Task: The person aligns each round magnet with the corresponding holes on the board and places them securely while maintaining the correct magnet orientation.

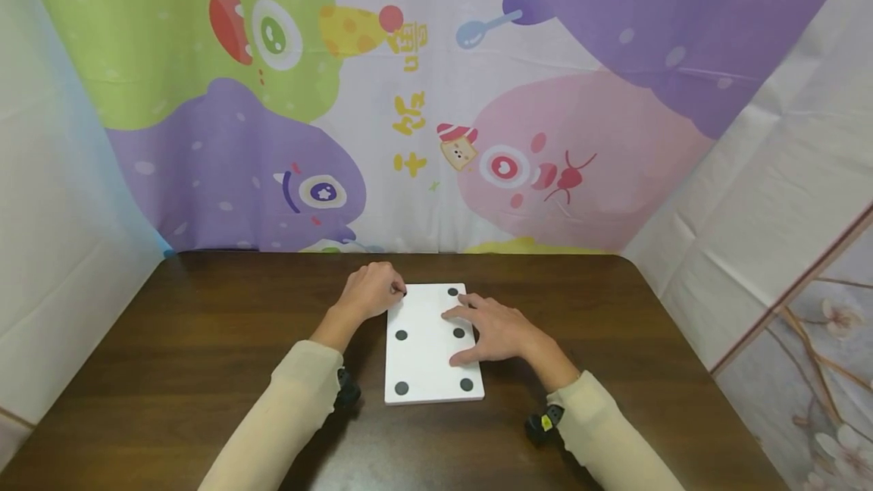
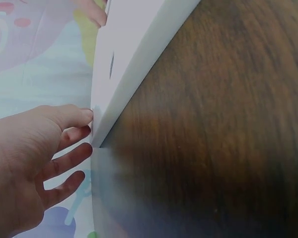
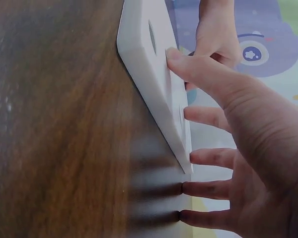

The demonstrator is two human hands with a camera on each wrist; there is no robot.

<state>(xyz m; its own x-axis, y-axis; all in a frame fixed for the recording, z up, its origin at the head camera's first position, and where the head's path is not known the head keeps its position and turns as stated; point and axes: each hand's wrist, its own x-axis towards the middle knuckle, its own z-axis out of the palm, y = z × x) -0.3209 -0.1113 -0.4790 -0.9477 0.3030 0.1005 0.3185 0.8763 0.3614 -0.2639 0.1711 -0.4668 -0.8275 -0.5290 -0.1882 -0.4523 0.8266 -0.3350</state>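
A white rectangular board lies flat on the table, with black round discs along its two long sides, such as one at the near left. My left hand is at the board's far left corner, where thumb and forefinger pinch a black disc mostly hidden by the fingers. In the left wrist view, the other fingers of that hand are loosely bent beside the corner. My right hand spreads over the board's right edge, its thumb and fingertips close over the white surface.
The brown wooden table surrounds the board. Behind its far edge hangs a cloth with cartoon figures, and pale cloths hang at both sides. Each wrist wears a black camera, such as the right one.
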